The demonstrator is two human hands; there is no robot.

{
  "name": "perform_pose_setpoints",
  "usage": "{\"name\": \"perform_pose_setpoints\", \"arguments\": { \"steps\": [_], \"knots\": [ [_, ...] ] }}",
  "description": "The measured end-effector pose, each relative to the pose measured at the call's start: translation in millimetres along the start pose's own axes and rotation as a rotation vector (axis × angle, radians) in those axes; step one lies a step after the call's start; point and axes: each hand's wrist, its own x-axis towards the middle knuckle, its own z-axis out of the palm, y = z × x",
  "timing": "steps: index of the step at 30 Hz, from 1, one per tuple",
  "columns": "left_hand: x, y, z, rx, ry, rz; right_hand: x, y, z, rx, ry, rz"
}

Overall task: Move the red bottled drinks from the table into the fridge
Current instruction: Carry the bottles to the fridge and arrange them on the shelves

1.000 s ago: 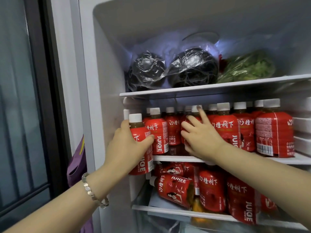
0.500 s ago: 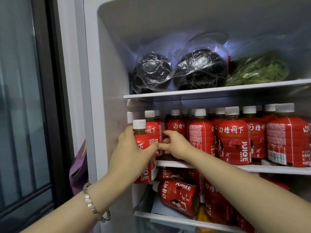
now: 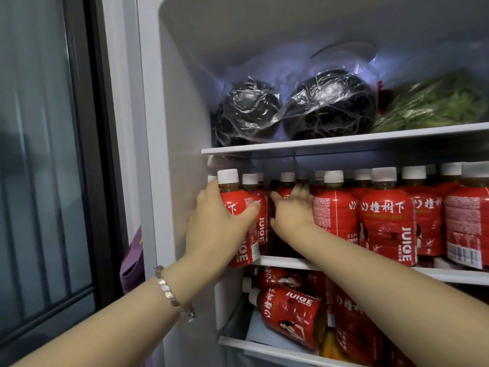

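Note:
My left hand (image 3: 215, 229) grips a red bottled drink (image 3: 239, 205) with a white cap, held upright at the left end of the fridge's middle shelf (image 3: 285, 262), its base just in front of the shelf edge. My right hand (image 3: 292, 210) reaches into the gap beside it, fingers spread flat against bottles further back. Several more red bottles (image 3: 386, 218) stand in rows along that shelf. On the shelf below, one red bottle (image 3: 288, 312) lies on its side among others.
The top shelf (image 3: 344, 141) carries two dark bundles in clear plastic (image 3: 328, 104) and bagged greens (image 3: 436, 104). The fridge's white left wall (image 3: 182, 128) stands close to my left hand. A dark glass door (image 3: 45, 154) is at the far left.
My left hand has raised its bottle toward the shelf's left end. My right hand has slid left and deeper between the standing bottles. The view has moved closer.

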Motion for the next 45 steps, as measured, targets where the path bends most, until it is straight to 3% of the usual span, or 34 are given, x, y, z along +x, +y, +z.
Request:
{"name": "perform_pose_setpoints", "arguments": {
  "steps": [4,9,14,17,20,24,28,34,41,45],
  "knots": [
    [-2,-4,8,0.053,-0.029,0.030,-5,1,-3,-0.025,0.129,-0.078],
    [-3,-5,15,0.050,-0.016,0.067,-20,5,-12,0.245,0.237,-0.170],
    [-7,-8,18,0.090,0.000,0.103,-45,12,-7,0.337,0.344,-0.306],
    [-9,-10,19,0.085,0.007,0.120,-60,22,-9,0.357,0.555,-0.440],
    [-8,-13,24,0.053,0.014,0.170,-72,34,-20,0.421,0.673,-0.458],
    [-3,-13,44,0.163,-0.012,0.221,-86,57,-28,0.508,0.657,-0.380],
    [14,-23,57,0.519,0.003,0.306,-88,65,-25,0.558,0.589,-0.297],
    [33,-34,68,0.854,0.041,0.421,-87,66,-25,0.599,0.602,-0.292],
    [31,-34,61,0.920,-0.015,0.514,-86,59,-27,0.491,0.596,-0.261],
    [26,-34,51,0.839,-0.256,0.422,-90,55,-28,0.460,0.561,-0.243]
  ]
}}
